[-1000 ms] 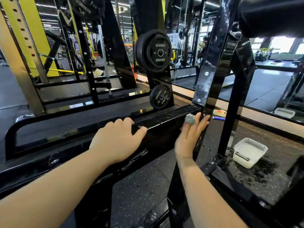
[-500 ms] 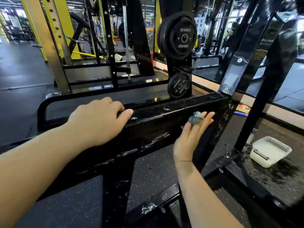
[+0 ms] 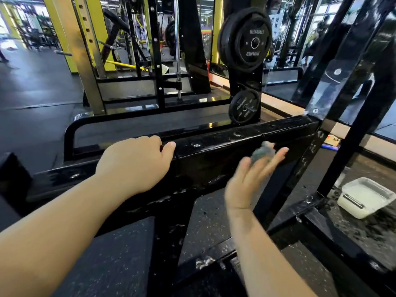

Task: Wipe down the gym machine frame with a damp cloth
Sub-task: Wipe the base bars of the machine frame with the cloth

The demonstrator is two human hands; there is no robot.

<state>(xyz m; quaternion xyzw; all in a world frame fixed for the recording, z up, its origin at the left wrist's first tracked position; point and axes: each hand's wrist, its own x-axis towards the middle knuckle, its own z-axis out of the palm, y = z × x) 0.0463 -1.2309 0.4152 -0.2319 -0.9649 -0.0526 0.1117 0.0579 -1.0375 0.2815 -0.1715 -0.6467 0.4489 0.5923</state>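
Beside glossy black beam (image 3: 225, 146), crumpled cloth (image 3: 262, 152)

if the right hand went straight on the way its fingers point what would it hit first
Probably the near side of the glossy black horizontal metal frame beam, with the small grey-blue cloth wad at the right hand's fingertips touching first. The hand is blurred, so the gap is unclear.

Gym interior with dark speckled rubber floor (image 3: 120, 254), yellow columns (image 3: 63, 46) at back left, black weight plates (image 3: 246, 39) hung on a post (image 3: 246, 80) in the middle, and reflective wall panels (image 3: 282, 50) along the right.
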